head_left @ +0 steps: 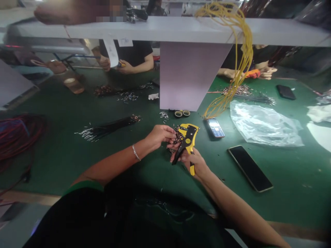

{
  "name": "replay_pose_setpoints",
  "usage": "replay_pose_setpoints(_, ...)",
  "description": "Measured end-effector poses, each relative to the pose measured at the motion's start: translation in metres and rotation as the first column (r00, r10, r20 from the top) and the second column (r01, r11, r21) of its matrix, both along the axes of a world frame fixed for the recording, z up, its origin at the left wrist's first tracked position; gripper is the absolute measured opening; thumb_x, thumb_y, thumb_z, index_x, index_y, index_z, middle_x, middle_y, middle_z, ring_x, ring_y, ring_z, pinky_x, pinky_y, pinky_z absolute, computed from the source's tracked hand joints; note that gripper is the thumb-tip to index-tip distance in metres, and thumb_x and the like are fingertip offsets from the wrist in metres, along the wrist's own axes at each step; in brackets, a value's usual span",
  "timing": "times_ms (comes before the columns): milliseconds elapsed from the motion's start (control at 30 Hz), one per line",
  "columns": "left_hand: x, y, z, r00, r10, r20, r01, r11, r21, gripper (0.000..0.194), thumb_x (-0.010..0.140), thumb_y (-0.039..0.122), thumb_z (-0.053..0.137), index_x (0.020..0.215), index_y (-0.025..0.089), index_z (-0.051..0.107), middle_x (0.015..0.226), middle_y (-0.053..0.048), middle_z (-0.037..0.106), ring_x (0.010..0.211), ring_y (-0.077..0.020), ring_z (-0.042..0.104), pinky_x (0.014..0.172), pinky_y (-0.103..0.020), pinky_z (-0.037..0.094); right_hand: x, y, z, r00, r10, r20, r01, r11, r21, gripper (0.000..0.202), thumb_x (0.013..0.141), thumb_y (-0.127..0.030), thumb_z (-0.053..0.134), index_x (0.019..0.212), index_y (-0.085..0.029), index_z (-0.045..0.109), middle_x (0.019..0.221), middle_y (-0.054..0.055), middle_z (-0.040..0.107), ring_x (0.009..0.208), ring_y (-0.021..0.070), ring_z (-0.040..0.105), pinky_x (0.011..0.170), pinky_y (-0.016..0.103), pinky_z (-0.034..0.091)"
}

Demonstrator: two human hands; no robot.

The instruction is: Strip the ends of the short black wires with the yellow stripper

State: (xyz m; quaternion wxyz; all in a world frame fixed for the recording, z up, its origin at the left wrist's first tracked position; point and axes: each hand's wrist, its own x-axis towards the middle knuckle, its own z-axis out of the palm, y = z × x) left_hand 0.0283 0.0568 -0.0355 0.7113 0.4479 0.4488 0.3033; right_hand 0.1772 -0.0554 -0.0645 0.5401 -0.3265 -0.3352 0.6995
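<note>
My right hand [196, 161] is wrapped round the handles of yellow and black crimping pliers [189, 140], whose head points up and away from me. At the left side of the pliers' jaws, my left hand [161, 135] has its thumb and fingertips pinched together. What they pinch is too small to make out. Beside and below these fingertips, a cluster of dark wires with coppery ends [178, 137] shows, partly hidden by the pliers and fingers. Small pale metal terminals [163, 115] lie loose just beyond my left hand.
A bundle of black wires [111, 127] lies left, near a red wire coil [19, 137]. To the right are a keypad phone [215, 128], a smartphone [250, 168] and a plastic bag [263, 124]. Yellow wires [243, 65] hang from the shelf [155, 31]. Two co-workers' hands work opposite.
</note>
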Motion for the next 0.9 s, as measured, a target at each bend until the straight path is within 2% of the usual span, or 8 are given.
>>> replay_pose_setpoints(133,0.005,-0.006,0.001,1.0,-0.002,0.02,0.002,1.0,-0.008,0.011,0.068,0.001,0.073,0.07,0.009,0.066,0.064,-0.003,0.067,0.051,-0.0084,0.06,0.058,-0.025,0.051,-0.001,0.0,0.001,0.999,0.013,0.03,-0.013,1.0,0.003,0.039,0.06,-0.016,0.065,0.099,-0.017,0.067,0.103,0.011,0.076,0.076,0.0233,0.07,0.076,0.041,0.055)
replay_pose_setpoints(300,0.004,-0.009,0.001,0.999,-0.036,0.015,0.036,0.999,0.006,0.008,0.072,0.004,0.072,0.075,0.009,0.067,0.063,-0.003,0.066,0.055,-0.0102,0.062,0.061,-0.027,0.051,-0.001,0.003,-0.004,0.993,-0.056,0.106,0.055,0.998,0.019,0.036,0.06,-0.019,0.067,0.096,-0.018,0.068,0.089,0.007,0.074,0.074,0.0232,0.067,0.078,0.042,0.054)
replay_pose_setpoints(467,-0.008,-0.024,-0.001,0.995,-0.055,-0.089,0.07,0.982,0.177,0.01,0.077,0.015,0.072,0.085,0.011,0.069,0.072,-0.003,0.068,0.061,-0.0112,0.061,0.063,-0.027,0.052,0.0,0.006,-0.011,0.966,-0.142,0.214,0.141,0.99,0.021,0.031,0.059,-0.018,0.07,0.09,-0.018,0.069,0.083,0.003,0.073,0.072,0.0203,0.066,0.074,0.035,0.052)
replay_pose_setpoints(533,-0.014,-0.036,0.002,0.982,-0.151,-0.11,0.173,0.954,0.244,0.02,0.08,0.026,0.072,0.094,0.013,0.071,0.08,-0.005,0.069,0.072,-0.0149,0.065,0.071,-0.031,0.055,0.0,0.005,-0.011,0.934,-0.201,0.296,0.201,0.979,0.031,0.028,0.063,-0.021,0.072,0.09,-0.018,0.069,0.081,0.002,0.072,0.073,0.0197,0.065,0.075,0.034,0.052)
replay_pose_setpoints(600,-0.019,-0.047,0.007,0.963,-0.201,-0.181,0.256,0.895,0.366,0.035,0.075,0.033,0.078,0.105,0.016,0.072,0.103,-0.01,0.07,0.093,-0.0204,0.067,0.084,-0.035,0.056,0.0,0.004,-0.009,0.896,-0.256,0.363,0.256,0.965,0.049,0.026,0.067,-0.026,0.073,0.092,-0.018,0.069,0.082,0.002,0.072,0.076,0.0199,0.064,0.076,0.034,0.051)
replay_pose_setpoints(700,-0.021,-0.06,0.009,0.92,-0.28,-0.274,0.381,0.806,0.453,0.063,0.069,0.043,0.084,0.124,0.019,0.066,0.135,-0.016,0.059,0.115,-0.0311,0.064,0.099,-0.047,0.053,-0.002,0.003,-0.005,0.872,-0.289,0.396,0.29,0.955,0.059,0.024,0.073,-0.033,0.071,0.094,-0.02,0.068,0.084,0.001,0.07,0.079,0.0198,0.062,0.076,0.033,0.051)
replay_pose_setpoints(800,-0.016,-0.067,0.001,0.891,-0.249,-0.38,0.419,0.774,0.475,0.097,0.058,0.048,0.09,0.143,0.02,0.052,0.154,-0.02,0.042,0.144,-0.0439,0.038,0.119,-0.06,0.032,-0.005,0.003,-0.003,0.86,-0.306,0.409,0.306,0.95,0.066,0.027,0.077,-0.037,0.068,0.097,-0.021,0.066,0.086,0.001,0.066,0.082,0.0192,0.06,0.079,0.033,0.051)
replay_pose_setpoints(900,-0.007,-0.069,-0.011,0.892,-0.26,-0.371,0.429,0.746,0.509,0.108,0.056,0.048,0.091,0.15,0.024,0.043,0.163,-0.018,0.031,0.152,-0.0433,0.022,0.125,-0.06,0.019,-0.007,0.004,-0.002,0.856,-0.3,0.42,0.29,0.953,0.09,0.029,0.079,-0.041,0.066,0.101,-0.022,0.063,0.093,0.001,0.064,0.09,0.0197,0.059,0.085,0.033,0.05)
